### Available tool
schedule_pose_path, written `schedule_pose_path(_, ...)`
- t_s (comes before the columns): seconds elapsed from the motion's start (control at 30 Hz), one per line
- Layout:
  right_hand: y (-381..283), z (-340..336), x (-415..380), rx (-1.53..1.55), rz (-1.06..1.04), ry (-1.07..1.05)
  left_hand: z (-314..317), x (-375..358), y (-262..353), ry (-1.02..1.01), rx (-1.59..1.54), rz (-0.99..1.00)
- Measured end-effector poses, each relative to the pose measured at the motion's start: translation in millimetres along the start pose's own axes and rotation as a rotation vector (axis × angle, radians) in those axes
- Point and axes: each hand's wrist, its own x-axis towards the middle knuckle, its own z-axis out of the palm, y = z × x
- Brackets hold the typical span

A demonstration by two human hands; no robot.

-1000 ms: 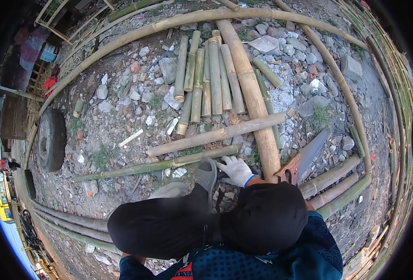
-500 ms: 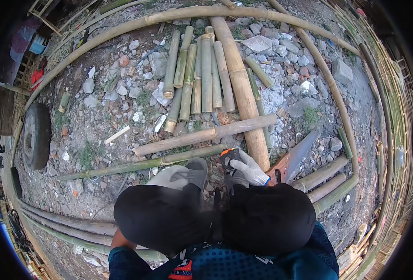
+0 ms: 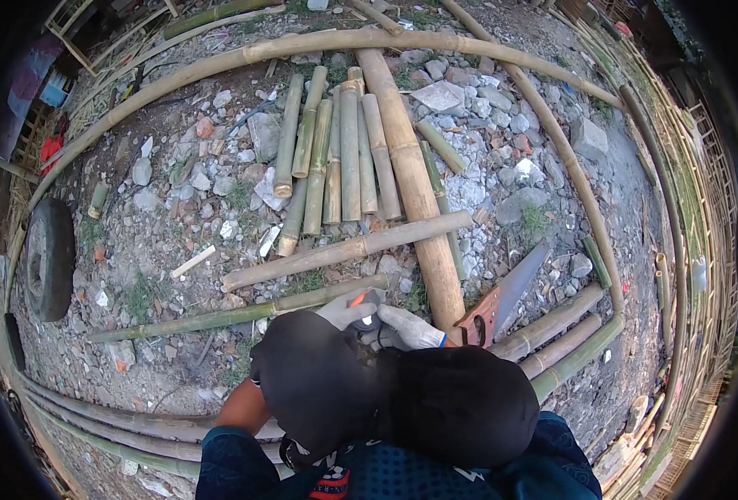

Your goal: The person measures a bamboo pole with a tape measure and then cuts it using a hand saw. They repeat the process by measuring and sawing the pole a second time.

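Note:
Both my hands wear pale work gloves and meet in front of my knees. My left hand [image 3: 341, 311] is closed around a black-and-orange tape measure [image 3: 356, 300]. My right hand [image 3: 409, 327] comes in from the other side, fingers bent and pressed against the tape measure. Gloves and a knee cover much of its body. Just beyond the hands lies a long green bamboo pole [image 3: 244, 314], and past it a cut bamboo length [image 3: 344, 250] resting across a thick bamboo pole [image 3: 417, 175]. A handsaw [image 3: 502, 298] with a wooden handle lies right of my right hand.
Several cut bamboo pieces [image 3: 351, 154] lie side by side ahead on rubble. An old tyre [image 3: 50, 260] stands at left. A long bamboo pole [image 3: 319, 42] spans the back. More bamboo poles [image 3: 560, 343] lie at right, and others [image 3: 136, 421] at lower left.
My left hand has moved right, onto the tape measure that my right hand held alone. The tape measure has come closer to my knees. The view has shifted slightly.

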Motion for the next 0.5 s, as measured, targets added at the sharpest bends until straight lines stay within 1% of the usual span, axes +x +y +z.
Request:
schedule_pose_path(0.07, -9.3, -7.8, 5.9, -0.764, -0.119, 0.184, -10.5, 7.3, -31.0, -0.001, -0.142, 0.047)
schedule_pose_path(0.1, -20.1, 0.5, 2.2, -0.829, -0.153, 0.29, -8.3, 2.9, -24.4, 0.006, -0.169, 0.023)
schedule_pose_path(0.17, -47.1, 26.4, -10.4, -0.951, -0.222, 0.505, 0.5, -7.6, 5.3, 0.184, 0.339, 0.121)
schedule_pose_path(0.2, -51.3, 25.6, -7.2, -0.913, -0.281, 0.5, 5.3, -10.6, 19.7, 0.269, 0.592, 0.168)
schedule_pose_path(0.27, -54.8, 20.3, 1.0, -0.838, -0.396, 0.494, 13.7, -11.6, 43.4, 0.269, 0.834, 0.053)
schedule_pose_path(0.3, -56.3, 17.5, 7.8, -0.986, -0.432, 0.442, 15.3, -11.1, 48.6, 0.268, 0.956, -0.003)
schedule_pose_path(0.4, -54.5, 22.1, 12.5, -0.716, -0.281, 0.427, 10.7, -0.4, 40.6, 0.247, 1.129, 0.189)
schedule_pose_path(0.43, -52.4, 11.8, 15.2, -0.631, -0.284, 0.353, 11.1, 2.3, 39.0, 0.226, 1.157, 0.181)
schedule_pose_path(0.5, -56.9, 6.3, 12.3, -0.699, -0.272, 0.374, 19.7, 2.8, 56.8, 0.185, 1.213, 0.162)
